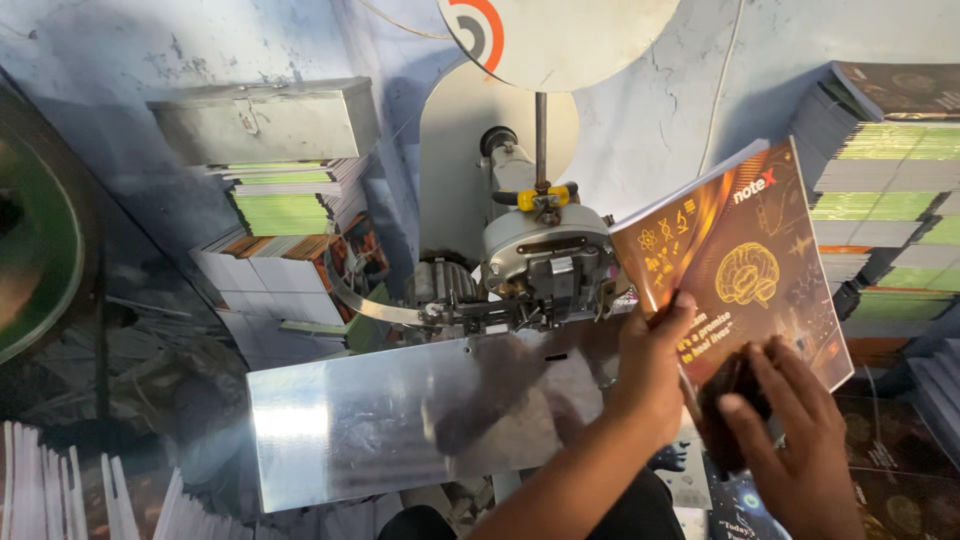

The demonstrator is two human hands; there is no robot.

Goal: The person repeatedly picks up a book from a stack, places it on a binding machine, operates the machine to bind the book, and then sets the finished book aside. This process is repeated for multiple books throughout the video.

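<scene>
I see both hands on one notebook, an orange and dark cover with a brain drawing, held tilted up at the right of the stitching machine head. My left hand grips its lower left corner, thumb on the cover near the spine fold, fingers behind, so closed around the book. My right hand lies flat on the lower cover with fingers spread, pressing rather than pinching; whether its thumb curls under the edge I cannot tell, since the wrist hides it. The book's long axis runs from lower right up toward upper left, and its upper left corner nearly meets the machine head, just beside it but apparently not touching. The left hand is the nearer one to the machine and to the shiny metal table, which lies to the left and below the book. Open room: the metal table is bare across most of its width. To the right the stack of finished notebooks stands close behind the book's far edge, leaving little clearance there. Further stacks sit well apart on the left, behind the table, under a grey metal box.
</scene>
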